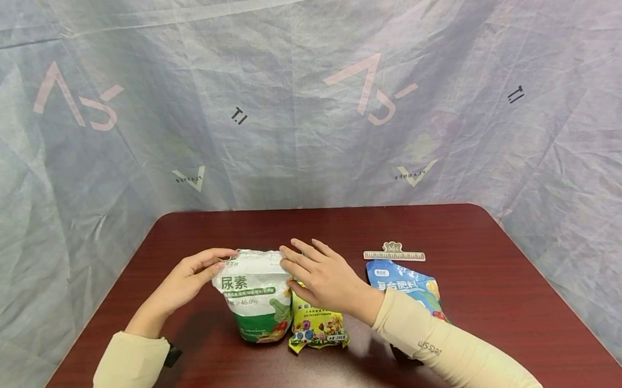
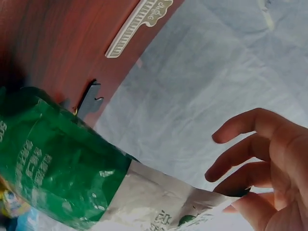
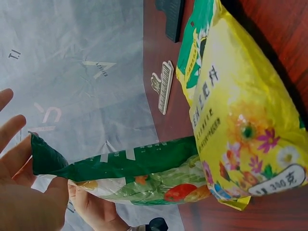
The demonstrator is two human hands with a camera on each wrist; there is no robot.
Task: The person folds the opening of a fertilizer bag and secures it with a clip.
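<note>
A white-and-green fertiliser bag (image 1: pixel 255 303) stands upright on the table, printed with vegetables. My left hand (image 1: pixel 187 280) pinches its upper left corner between thumb and fingers; the left wrist view shows the bag's pale top (image 2: pixel 168 197) running into that grip. At the upper right corner is my right hand (image 1: pixel 325 277). In the right wrist view its thumb and a finger hold the dark green corner (image 3: pixel 45 159), other fingers spread. Below the right hand stands a yellow flower-printed fertiliser bag (image 1: pixel 319 327), touching or close beside the white-and-green one.
A blue fertiliser bag (image 1: pixel 398 277) stands to the right, partly hidden by the right forearm. Behind it lies a pale flat clip (image 1: pixel 394 253) with ruler-like marks. A black object (image 3: pixel 171 19) lies on the dark red table (image 1: pixel 271 227). Grey printed cloth (image 1: pixel 298 136) hangs behind.
</note>
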